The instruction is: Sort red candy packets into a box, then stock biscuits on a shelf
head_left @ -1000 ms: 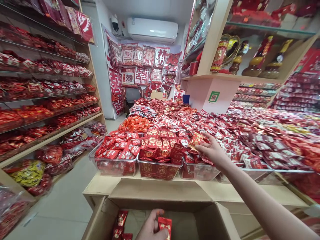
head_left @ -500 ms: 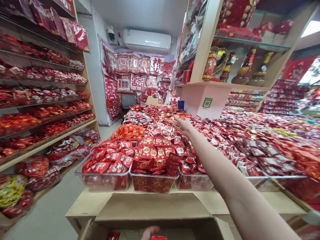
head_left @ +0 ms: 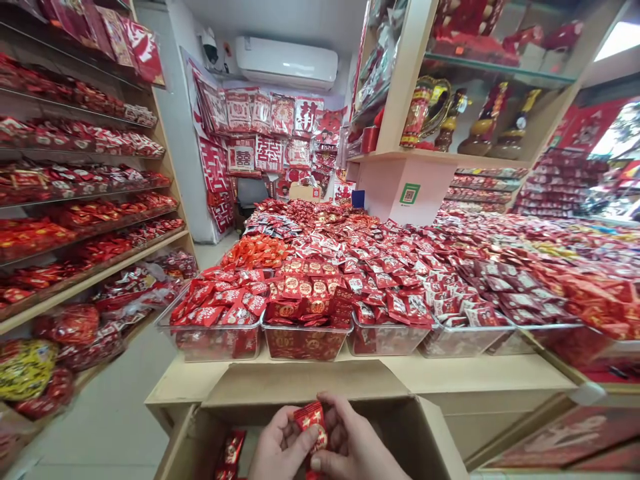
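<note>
Over an open cardboard box point(head_left: 430, 427) at the bottom, my left hand point(head_left: 283, 443) pinches a small red packet point(head_left: 313, 421) with gold print between thumb and fingers. My right hand point(head_left: 350, 440) holds the same packet from its right side, its thumb low on the wrapper. More red packets point(head_left: 233, 453) lie inside the box at the left. Part of the box's inside is hidden by my hands.
Clear plastic bins point(head_left: 307, 343) heaped with red packets line the wooden counter point(head_left: 500, 373) beyond the box. Stocked shelves point(head_left: 90, 157) stand at the left. A display cabinet point(head_left: 405, 80) overhangs the counter at the right.
My right hand has come back from over the far packets to the box and now grips the red packet with my left hand. My left hand has risen further into view.
</note>
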Available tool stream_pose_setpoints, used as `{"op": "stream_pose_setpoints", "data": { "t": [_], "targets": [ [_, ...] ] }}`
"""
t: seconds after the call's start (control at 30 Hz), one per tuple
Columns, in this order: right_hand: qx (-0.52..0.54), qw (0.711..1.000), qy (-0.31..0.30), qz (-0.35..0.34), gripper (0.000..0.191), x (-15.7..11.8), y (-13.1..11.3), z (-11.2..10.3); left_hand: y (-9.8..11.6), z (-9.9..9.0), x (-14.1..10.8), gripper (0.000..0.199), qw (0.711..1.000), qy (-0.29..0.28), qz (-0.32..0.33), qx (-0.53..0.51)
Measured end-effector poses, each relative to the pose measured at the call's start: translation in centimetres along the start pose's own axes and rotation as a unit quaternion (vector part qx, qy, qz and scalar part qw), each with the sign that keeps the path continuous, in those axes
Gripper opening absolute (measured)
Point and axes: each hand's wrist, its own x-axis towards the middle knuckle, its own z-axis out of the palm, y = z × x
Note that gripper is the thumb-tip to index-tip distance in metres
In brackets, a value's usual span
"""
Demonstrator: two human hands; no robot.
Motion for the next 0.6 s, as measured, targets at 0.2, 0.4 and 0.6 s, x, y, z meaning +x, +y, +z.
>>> {"op": "stream_pose_setpoints", "data": {
  "t": [0.2,0.4,0.6],
  "targets": [
    [0.187,0.982,-0.028,-0.025,0.032,0.0,1.8,0.9,-0.1,-0.8,0.0,0.031,0.997,-0.049,-0.053,0.030],
    [0.229,0.973,0.021,-0.026,0.031,-0.2,1.6,0.7,0.5,-1.2,0.5,0.032,0.989,-0.086,0.026,0.117],
    [0.227,0.972,0.058,-0.011,0.036,-0.4,1.9,1.7,0.7,-1.3,0.4,0.031,0.988,-0.098,0.031,0.117]
  ]
}}
